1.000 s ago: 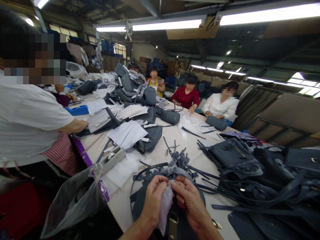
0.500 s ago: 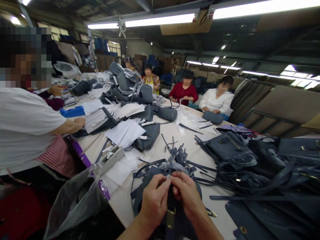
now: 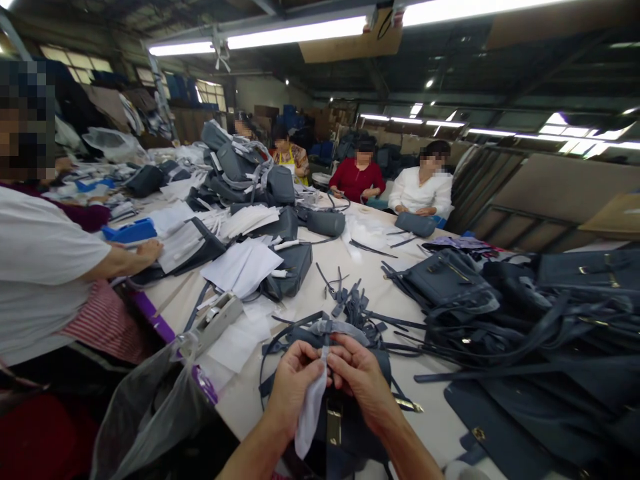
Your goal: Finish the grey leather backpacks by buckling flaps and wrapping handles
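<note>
My left hand (image 3: 291, 389) and my right hand (image 3: 356, 377) meet low in the middle of the view, fingers curled and pinched together over a dark blue handbag (image 3: 350, 427) with a brass clasp. A strip of thin white wrapping paper (image 3: 309, 417) hangs down from my left hand's fingers. My right hand's fingertips pinch at the top of the same paper, by the bag's wrapped handle (image 3: 330, 329). Loose dark blue straps (image 3: 350, 303) lie on the table just beyond.
A long pale table (image 3: 325, 293) holds white paper sheets (image 3: 243, 267), a tape dispenser (image 3: 217, 317) and grey bags. A heap of dark blue bags (image 3: 525, 320) fills the right. A person in a white shirt (image 3: 45, 267) stands left; others sit far across. A plastic bag (image 3: 150, 407) hangs at the near-left edge.
The white paper strip hangs down from my left hand again after being bunched between both hands. The view has shifted a little to the right; the person at left drifted leftward in frame.
</note>
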Available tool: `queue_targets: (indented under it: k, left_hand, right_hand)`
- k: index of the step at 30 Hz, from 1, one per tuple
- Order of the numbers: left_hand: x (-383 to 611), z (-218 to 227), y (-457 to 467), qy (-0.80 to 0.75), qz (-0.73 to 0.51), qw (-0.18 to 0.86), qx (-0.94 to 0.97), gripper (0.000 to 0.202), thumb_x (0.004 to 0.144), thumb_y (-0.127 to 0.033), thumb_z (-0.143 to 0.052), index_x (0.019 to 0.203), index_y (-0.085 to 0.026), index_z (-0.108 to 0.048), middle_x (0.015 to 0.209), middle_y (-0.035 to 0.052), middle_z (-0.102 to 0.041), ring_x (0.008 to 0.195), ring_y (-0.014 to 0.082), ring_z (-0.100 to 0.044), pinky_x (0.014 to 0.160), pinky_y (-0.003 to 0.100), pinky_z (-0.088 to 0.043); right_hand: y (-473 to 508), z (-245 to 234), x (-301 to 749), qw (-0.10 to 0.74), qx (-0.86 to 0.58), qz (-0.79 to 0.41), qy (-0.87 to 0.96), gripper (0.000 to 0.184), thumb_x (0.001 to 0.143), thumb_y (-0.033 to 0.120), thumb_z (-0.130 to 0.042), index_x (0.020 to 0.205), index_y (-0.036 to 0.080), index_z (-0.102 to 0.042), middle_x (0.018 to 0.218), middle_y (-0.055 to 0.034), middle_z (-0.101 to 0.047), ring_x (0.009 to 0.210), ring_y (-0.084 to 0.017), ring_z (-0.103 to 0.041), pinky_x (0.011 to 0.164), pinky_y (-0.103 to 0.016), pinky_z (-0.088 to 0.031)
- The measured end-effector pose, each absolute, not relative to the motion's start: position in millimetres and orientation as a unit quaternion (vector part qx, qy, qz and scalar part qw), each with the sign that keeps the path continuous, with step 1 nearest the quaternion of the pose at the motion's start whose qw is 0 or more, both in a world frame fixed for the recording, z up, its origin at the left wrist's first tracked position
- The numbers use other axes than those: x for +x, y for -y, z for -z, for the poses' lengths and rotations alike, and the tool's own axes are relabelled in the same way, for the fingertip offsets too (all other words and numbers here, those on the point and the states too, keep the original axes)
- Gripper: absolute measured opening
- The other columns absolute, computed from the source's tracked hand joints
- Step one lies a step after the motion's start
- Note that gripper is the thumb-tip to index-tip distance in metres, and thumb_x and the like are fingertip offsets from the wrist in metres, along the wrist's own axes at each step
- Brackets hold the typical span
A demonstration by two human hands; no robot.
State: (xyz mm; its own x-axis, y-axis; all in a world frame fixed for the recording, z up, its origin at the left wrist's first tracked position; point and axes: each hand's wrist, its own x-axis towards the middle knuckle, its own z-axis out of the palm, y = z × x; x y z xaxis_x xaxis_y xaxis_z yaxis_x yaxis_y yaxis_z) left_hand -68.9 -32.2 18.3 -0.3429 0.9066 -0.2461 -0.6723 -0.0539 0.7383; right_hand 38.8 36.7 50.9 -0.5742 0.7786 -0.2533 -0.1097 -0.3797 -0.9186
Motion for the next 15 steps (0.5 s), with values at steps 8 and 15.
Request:
queue_targets:
  k: [8,15]
  left_hand:
    - [-68.6,-18.2,30.6,-0.38,-0.602,0.692,0.119,0.038,0.065,-0.039,-0.082,0.074,-0.016,-0.052,0.063,0.0018,-0.065,0.051,0.0071,-0.059,0.052,0.014,-0.046]
    - [-110.0,-24.3,57.0,-0.688,-0.58,0.19,0.392,0.034,0.076,-0.051,-0.061,0.093,-0.022,-0.066,0.106,0.0096,-0.068,0.104,0.0291,-0.062,0.095,0.043,-0.049]
  right_hand:
    - [-30.7,-38.1,35.7,0.329,-0.33,-0.797,0.384,0.056,0.06,0.036,-0.086,0.106,0.019,-0.058,0.055,0.0106,-0.054,0.035,-0.001,-0.034,0.035,-0.012,-0.022]
    - [-35.8,-51.7,58.3,0.272,-0.41,-0.564,0.663,0.038,0.083,0.046,-0.06,0.114,0.023,-0.066,0.06,-0.0002,-0.066,0.044,-0.014,-0.058,0.045,-0.024,-0.045]
